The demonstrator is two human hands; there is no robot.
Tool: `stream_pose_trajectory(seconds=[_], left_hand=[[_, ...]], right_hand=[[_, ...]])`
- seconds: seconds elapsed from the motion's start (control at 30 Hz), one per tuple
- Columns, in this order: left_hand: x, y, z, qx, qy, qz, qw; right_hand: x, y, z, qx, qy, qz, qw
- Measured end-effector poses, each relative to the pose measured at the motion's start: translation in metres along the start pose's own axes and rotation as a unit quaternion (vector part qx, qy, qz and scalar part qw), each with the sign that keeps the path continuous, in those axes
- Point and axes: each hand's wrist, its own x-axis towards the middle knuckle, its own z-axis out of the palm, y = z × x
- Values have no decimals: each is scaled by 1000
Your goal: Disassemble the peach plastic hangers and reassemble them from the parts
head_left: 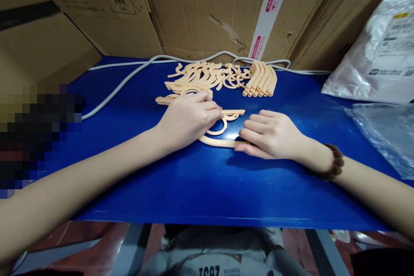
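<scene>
A peach plastic part (222,131) with curved arms lies on the blue table (200,185) between my hands. My left hand (189,118) rests on its left end, fingers curled over it. From the right, my right hand (270,134) closes its fingers on the other end, thumb on the lower bar. Behind them lies a loose pile of the same peach parts (207,76), and a neat stack of curved peach strips (261,79) beside it.
A white cable (129,78) runs along the table's back edge. Cardboard boxes (200,8) wall off the back and left. A clear plastic bag (384,43) and crumpled plastic film (388,133) sit at the right. A blurred patch covers the left edge.
</scene>
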Motion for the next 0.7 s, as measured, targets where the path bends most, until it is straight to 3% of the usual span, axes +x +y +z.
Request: stream_pose_trajectory(seconds=[0.27,0.4,0.53,0.7], left_hand=[[1,3,-3,5,-28,-4,1000],[7,-3,-14,-36,-6,-77,996],[14,-38,-22,-10,19,-201,979],[12,-113,-1,32,-60,-295,953]], right_hand=[[-4,4,2,85,2,128,988],[-6,8,5,151,6,220,964],[-8,10,9,162,15,253,954],[-9,11,9,159,0,243,957]])
